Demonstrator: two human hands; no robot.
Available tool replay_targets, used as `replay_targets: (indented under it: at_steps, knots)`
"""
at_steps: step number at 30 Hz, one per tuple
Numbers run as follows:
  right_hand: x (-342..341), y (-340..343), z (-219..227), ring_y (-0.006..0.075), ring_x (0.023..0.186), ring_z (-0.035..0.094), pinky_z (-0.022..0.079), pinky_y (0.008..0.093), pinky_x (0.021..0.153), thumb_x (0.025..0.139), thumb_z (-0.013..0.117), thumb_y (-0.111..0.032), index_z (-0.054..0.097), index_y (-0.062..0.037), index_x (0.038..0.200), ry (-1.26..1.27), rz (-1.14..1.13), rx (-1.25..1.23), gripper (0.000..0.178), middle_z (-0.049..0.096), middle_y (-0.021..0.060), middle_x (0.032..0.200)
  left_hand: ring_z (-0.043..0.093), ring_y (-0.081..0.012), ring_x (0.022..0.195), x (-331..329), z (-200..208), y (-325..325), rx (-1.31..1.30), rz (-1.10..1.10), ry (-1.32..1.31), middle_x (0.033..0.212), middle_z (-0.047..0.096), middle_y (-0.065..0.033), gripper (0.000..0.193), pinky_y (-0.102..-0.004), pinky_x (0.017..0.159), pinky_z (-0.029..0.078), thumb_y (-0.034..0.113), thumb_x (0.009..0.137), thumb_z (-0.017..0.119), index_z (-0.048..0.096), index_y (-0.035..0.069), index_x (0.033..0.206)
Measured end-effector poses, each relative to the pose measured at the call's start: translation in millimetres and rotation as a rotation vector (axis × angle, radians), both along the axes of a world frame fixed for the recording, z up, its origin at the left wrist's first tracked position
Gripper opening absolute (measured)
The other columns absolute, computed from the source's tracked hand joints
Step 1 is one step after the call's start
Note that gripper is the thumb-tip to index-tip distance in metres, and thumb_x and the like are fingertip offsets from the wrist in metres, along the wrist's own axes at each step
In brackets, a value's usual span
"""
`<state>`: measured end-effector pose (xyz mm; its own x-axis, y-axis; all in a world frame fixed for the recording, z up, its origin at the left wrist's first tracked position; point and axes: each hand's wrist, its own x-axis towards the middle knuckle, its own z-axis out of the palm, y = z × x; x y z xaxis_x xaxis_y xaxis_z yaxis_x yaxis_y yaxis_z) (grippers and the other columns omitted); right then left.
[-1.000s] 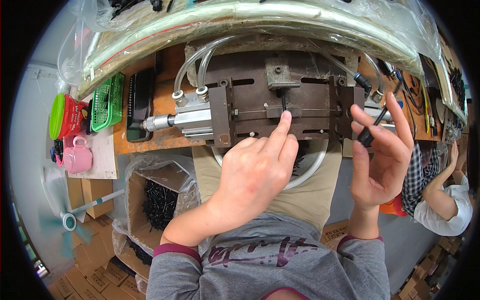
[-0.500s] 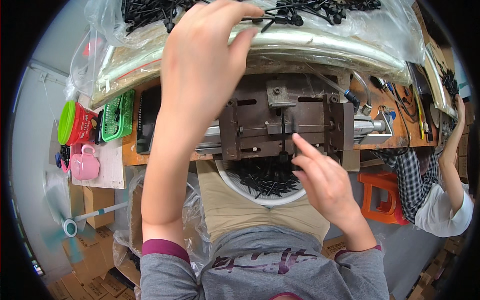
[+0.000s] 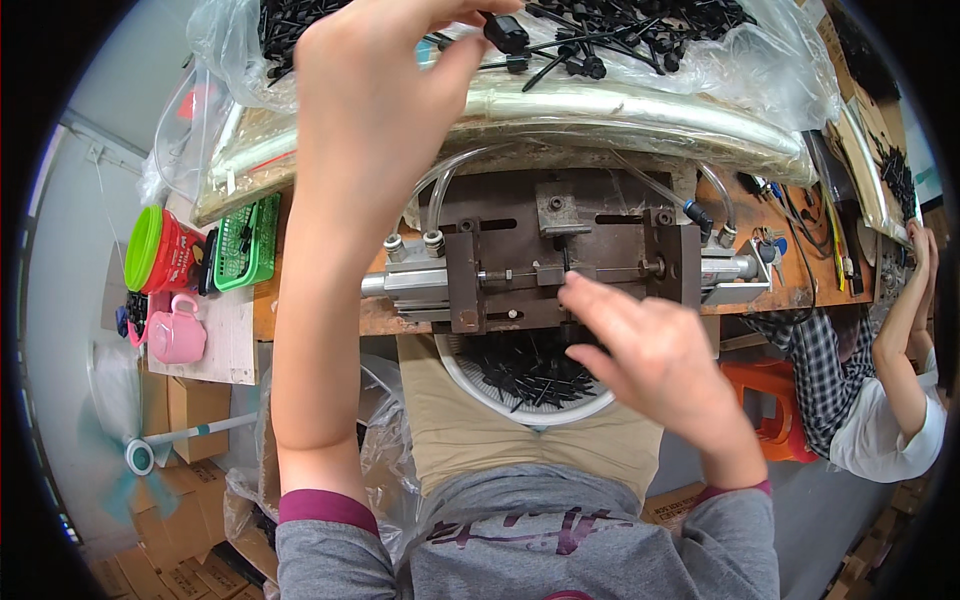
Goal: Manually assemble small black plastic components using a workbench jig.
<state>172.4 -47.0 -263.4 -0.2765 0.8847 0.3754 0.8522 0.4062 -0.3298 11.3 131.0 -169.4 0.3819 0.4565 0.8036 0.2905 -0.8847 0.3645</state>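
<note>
My left hand [image 3: 375,95] is raised over a heap of black plastic parts [image 3: 640,30] with thin stems and thick heads. Its thumb and fingers close around one black plastic part [image 3: 505,35]; the fingertips are partly cut off by the upper edge. My right hand [image 3: 655,350] is at the dark metal fixture [image 3: 500,215], fingers stretched and thumb apart. Its fingertips meet a thin black part [image 3: 566,258] standing in the small block at the fixture's centre. Below, a white basket [image 3: 470,385] on my lap holds many more black parts.
Silver air cylinders [image 3: 415,285] with clear hoses flank the fixture. To the left stand a green basket [image 3: 250,245], a red tub [image 3: 172,258] and a pink cup [image 3: 178,335]. At right another person [image 3: 880,420] works beside an orange stool [image 3: 765,400]. A fan [image 3: 140,455] stands lower left.
My left hand has shifted slightly left and up, with a black part now at its fingertips. The right hand has moved left and closer to the part in the fixture.
</note>
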Motion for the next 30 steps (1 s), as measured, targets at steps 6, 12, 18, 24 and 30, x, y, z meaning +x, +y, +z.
replay_targets:
  at_steps: [6, 12, 18, 24, 30]
  knots:
    - [49.7, 103.8, 67.5, 0.0161, 0.061, 0.058, 0.047, 0.0276, 0.056, 0.083, 0.075, -0.013, 0.071, -0.0119, 0.113, -0.059, -0.144, 0.491, 0.030, 0.073, 0.0085, 0.102, 0.071, -0.0227, 0.100, -20.0, -40.2, -65.9, -0.050, -0.098, 0.125, 0.128, 0.068, -0.0174, 0.033, -0.0335, 0.092, 0.054, 0.003, 0.070, 0.083, 0.076, 0.003, 0.103]
    - [47.2, 177.3, 123.6, 0.0337, 0.094, 0.067, 0.055, 0.0416, 0.080, 0.073, 0.085, -0.040, 0.067, 0.0041, 0.105, -0.311, -0.431, 0.001, 0.058, 0.069, 0.0203, 0.093, 0.066, -0.0339, 0.107, -21.3, -89.9, -127.1, -0.205, -0.070, 0.255, 0.130, 0.063, -0.0174, 0.036, -0.0397, 0.093, 0.056, 0.003, 0.073, 0.082, 0.072, 0.002, 0.108]
    - [64.2, 230.4, 116.0, 0.0321, 0.093, 0.070, 0.056, 0.0391, 0.081, 0.061, 0.089, -0.031, 0.068, 0.0056, 0.107, -0.236, -0.114, -0.247, 0.062, 0.073, 0.0195, 0.098, 0.069, -0.0313, 0.102, -19.6, -128.7, -142.4, -0.184, -0.024, 0.414, 0.135, 0.061, -0.0205, 0.028, -0.0415, 0.095, 0.057, 0.008, 0.075, 0.078, 0.069, -0.001, 0.100]
    - [45.4, 223.2, 132.9, 0.0319, 0.092, 0.071, 0.056, 0.0401, 0.078, 0.066, 0.081, -0.024, 0.074, 0.0051, 0.092, -0.472, -0.100, -0.497, 0.040, 0.074, 0.0206, 0.096, 0.070, -0.0284, 0.094, -7.7, -131.5, -137.1, -0.124, -0.027, 0.460, 0.134, 0.061, -0.0208, 0.028, -0.0396, 0.091, 0.057, 0.008, 0.073, 0.078, 0.068, -0.002, 0.098]
    - [36.2, 226.3, 118.2, 0.0335, 0.086, 0.071, 0.056, 0.0420, 0.075, 0.069, 0.078, -0.027, 0.073, 0.0066, 0.089, -0.635, -0.200, -0.359, 0.040, 0.072, 0.0237, 0.088, 0.070, -0.0271, 0.084, -9.3, -125.7, -127.2, -0.132, -0.006, 0.502, 0.133, 0.064, -0.0186, 0.027, -0.0360, 0.080, 0.058, 0.008, 0.073, 0.079, 0.070, 0.000, 0.096]
